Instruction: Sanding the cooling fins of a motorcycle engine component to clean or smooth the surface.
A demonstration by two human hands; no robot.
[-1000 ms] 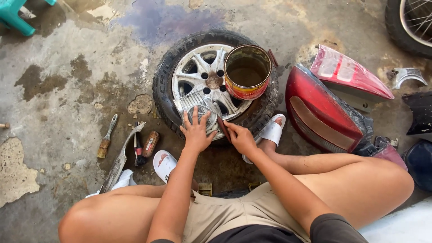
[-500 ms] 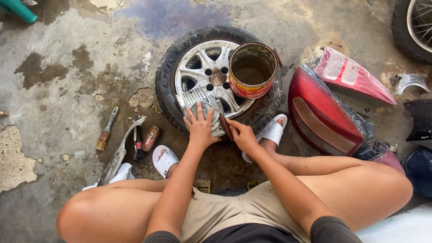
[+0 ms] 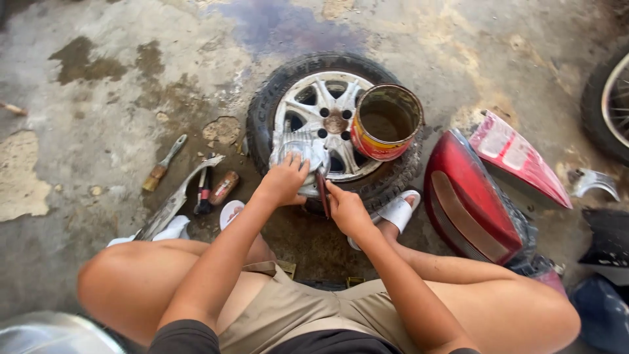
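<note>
A wheel [image 3: 331, 128], a silver alloy rim inside a black tyre [image 3: 265, 111], was laid flat on the stained concrete floor [image 3: 98, 131], between the person's white sandals [image 3: 401, 211]. The left hand [image 3: 286, 180] was spread with its fingers apart and pressed flat on the near edge of the rim, on a pale patch that was perhaps a cloth or sanding paper; it could not be told which. The right hand [image 3: 346, 208] was closed in a pinch around a thin dark tool [image 3: 322, 190], held like a pen, with its point set against the rim just beside the left hand.

The wheel was judged to be heavy and stiff, not a thing to be moved with one hand. It would be best taken at the tyre, on two opposite sides, where the rubber gives grip; the metal spokes were judged smooth, probably dusty and a little slippery. The thin tool was judged light and easy to drop, so a firm pinch near its tip was needed.

An open can [image 3: 385, 123], red and yellow outside, was stood tilted on the far right of the rim, and it could be tipped if the wheel was shaken. A red tail lamp [image 3: 468, 203] was lying to the right, and a few hand tools [image 3: 203, 190] to the left.
</note>
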